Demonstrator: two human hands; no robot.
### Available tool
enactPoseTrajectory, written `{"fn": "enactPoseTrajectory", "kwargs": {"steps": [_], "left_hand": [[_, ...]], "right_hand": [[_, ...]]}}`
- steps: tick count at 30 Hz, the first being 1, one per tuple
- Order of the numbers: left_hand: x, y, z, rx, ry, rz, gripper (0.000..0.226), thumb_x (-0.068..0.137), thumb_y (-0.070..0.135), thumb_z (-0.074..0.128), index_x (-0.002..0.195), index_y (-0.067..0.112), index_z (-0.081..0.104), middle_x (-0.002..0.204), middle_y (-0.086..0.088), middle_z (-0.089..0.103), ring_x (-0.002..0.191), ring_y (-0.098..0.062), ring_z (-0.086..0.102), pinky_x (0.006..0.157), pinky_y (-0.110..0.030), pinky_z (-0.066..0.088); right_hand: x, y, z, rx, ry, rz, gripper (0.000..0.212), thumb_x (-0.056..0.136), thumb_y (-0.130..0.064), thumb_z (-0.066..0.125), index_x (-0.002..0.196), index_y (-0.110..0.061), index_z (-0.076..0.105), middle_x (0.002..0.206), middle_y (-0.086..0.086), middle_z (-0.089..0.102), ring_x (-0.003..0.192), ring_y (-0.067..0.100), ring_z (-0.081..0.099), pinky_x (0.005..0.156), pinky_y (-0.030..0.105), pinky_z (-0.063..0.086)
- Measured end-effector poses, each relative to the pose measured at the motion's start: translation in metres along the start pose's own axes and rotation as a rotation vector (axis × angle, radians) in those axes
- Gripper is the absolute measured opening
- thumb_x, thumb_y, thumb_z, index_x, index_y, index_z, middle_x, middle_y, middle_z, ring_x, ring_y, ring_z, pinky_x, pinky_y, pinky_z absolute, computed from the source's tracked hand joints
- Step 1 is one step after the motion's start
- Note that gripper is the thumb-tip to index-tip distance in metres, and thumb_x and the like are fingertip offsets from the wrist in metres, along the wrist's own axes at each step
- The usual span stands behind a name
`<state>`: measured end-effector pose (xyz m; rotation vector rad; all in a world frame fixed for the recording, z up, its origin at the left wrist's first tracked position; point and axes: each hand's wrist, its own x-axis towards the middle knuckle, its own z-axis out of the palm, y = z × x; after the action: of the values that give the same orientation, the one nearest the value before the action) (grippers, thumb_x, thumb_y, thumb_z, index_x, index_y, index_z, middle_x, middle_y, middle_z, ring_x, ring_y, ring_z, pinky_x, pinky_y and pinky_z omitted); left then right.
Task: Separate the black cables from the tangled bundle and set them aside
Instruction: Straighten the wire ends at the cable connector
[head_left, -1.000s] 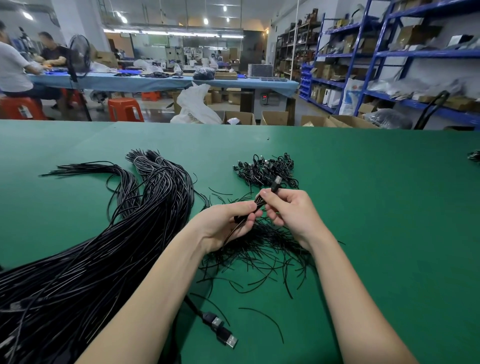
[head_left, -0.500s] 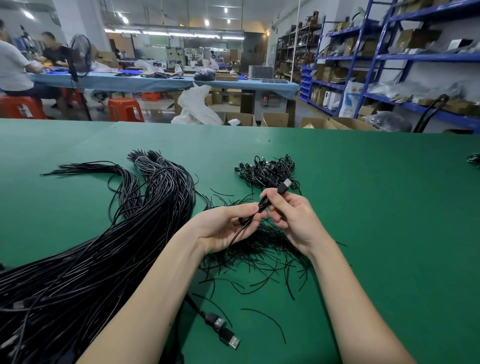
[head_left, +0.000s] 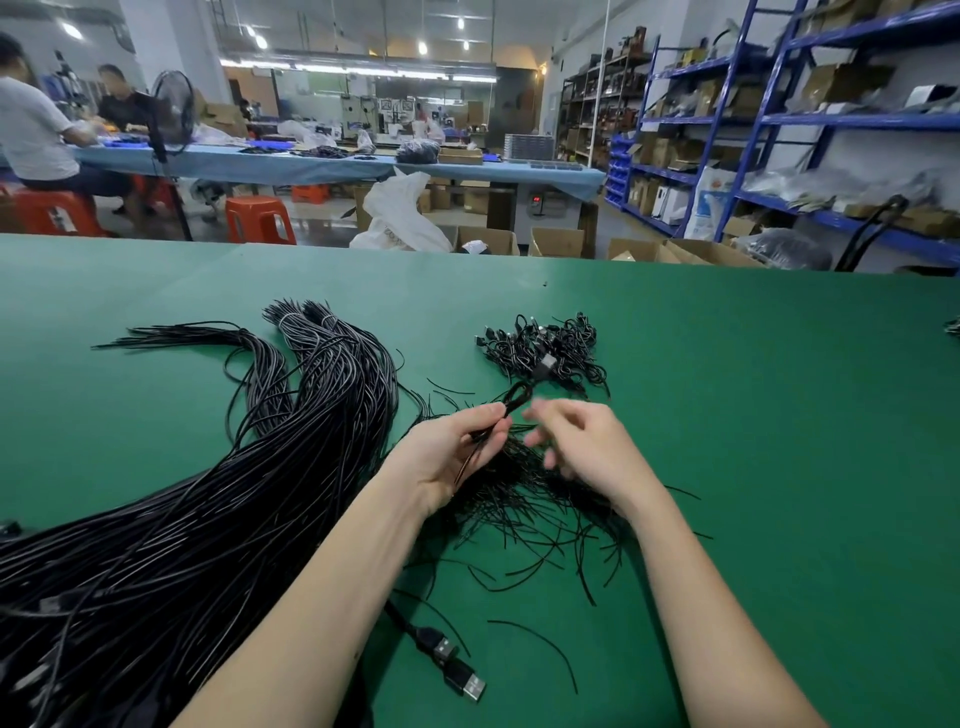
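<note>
A large bundle of long black cables (head_left: 218, 499) fans across the left of the green table (head_left: 753, 441). My left hand (head_left: 457, 452) pinches one short black cable (head_left: 511, 402) that loops up to a plug (head_left: 543, 366) near a small heap of coiled cables (head_left: 545, 348). Blurred and just right of the loop, my right hand (head_left: 582, 447) has loosely curled fingers and holds nothing that I can see. Under both hands lies a tangle of thin black wire pieces (head_left: 540, 509).
Two USB plugs (head_left: 452, 665) lie near the front edge between my forearms. Beyond the table's far edge are cardboard boxes, orange stools, a blue-covered bench with seated people, and blue shelving at the right.
My right hand has let go of the cable's plug end and pulled back slightly. The plug now hangs over the small heap, and the cable forms a loop above my left fingers.
</note>
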<state>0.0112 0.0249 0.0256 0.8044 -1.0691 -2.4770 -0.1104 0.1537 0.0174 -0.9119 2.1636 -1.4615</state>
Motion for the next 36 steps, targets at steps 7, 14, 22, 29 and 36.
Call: {"fn": "enactPoseTrajectory", "kwargs": {"steps": [7, 14, 22, 29, 36], "left_hand": [[0.004, 0.002, -0.008, 0.027, 0.04, 0.225, 0.013, 0.085, 0.001, 0.075, 0.096, -0.005, 0.074, 0.09, -0.015, 0.077, 0.074, -0.014, 0.074, 0.064, -0.019, 0.058], [0.004, 0.002, -0.009, 0.014, 0.058, 0.264, 0.015, 0.084, 0.002, 0.075, 0.097, -0.005, 0.074, 0.088, -0.014, 0.077, 0.073, -0.014, 0.074, 0.064, -0.019, 0.058], [0.002, 0.001, -0.005, -0.001, 0.06, 0.31, 0.011, 0.084, 0.001, 0.075, 0.094, -0.004, 0.074, 0.084, -0.013, 0.077, 0.071, -0.014, 0.073, 0.064, -0.017, 0.057], [0.001, -0.008, 0.002, 0.074, 0.034, 0.355, 0.013, 0.085, 0.002, 0.075, 0.097, -0.002, 0.074, 0.084, -0.011, 0.076, 0.072, -0.012, 0.072, 0.069, -0.017, 0.057], [0.002, -0.005, -0.001, 0.13, -0.015, 0.425, 0.015, 0.083, 0.005, 0.077, 0.097, 0.0, 0.075, 0.09, -0.013, 0.077, 0.078, -0.014, 0.073, 0.073, -0.018, 0.057]], "right_hand": [[-0.008, 0.004, 0.01, -0.74, -0.001, -0.03, 0.004, 0.086, -0.047, 0.075, 0.088, -0.043, 0.076, 0.093, -0.02, 0.072, 0.091, 0.01, 0.065, 0.075, 0.027, 0.045], [-0.005, -0.003, -0.003, -0.11, 0.066, -0.063, 0.006, 0.09, -0.04, 0.076, 0.092, -0.035, 0.078, 0.082, -0.016, 0.077, 0.074, 0.002, 0.067, 0.074, 0.026, 0.054], [-0.008, -0.017, -0.002, 0.467, 0.011, -0.019, 0.008, 0.099, -0.017, 0.067, 0.104, -0.015, 0.073, 0.084, 0.003, 0.079, 0.059, 0.01, 0.067, 0.046, 0.018, 0.049], [-0.009, -0.025, 0.01, 0.501, 0.087, -0.082, 0.007, 0.093, -0.021, 0.074, 0.093, -0.025, 0.08, 0.092, -0.004, 0.08, 0.066, 0.004, 0.066, 0.05, 0.016, 0.048], [-0.009, -0.024, 0.018, 0.624, 0.021, 0.162, 0.003, 0.082, -0.018, 0.083, 0.082, -0.021, 0.084, 0.082, -0.004, 0.078, 0.059, 0.005, 0.064, 0.051, 0.016, 0.05]]}}
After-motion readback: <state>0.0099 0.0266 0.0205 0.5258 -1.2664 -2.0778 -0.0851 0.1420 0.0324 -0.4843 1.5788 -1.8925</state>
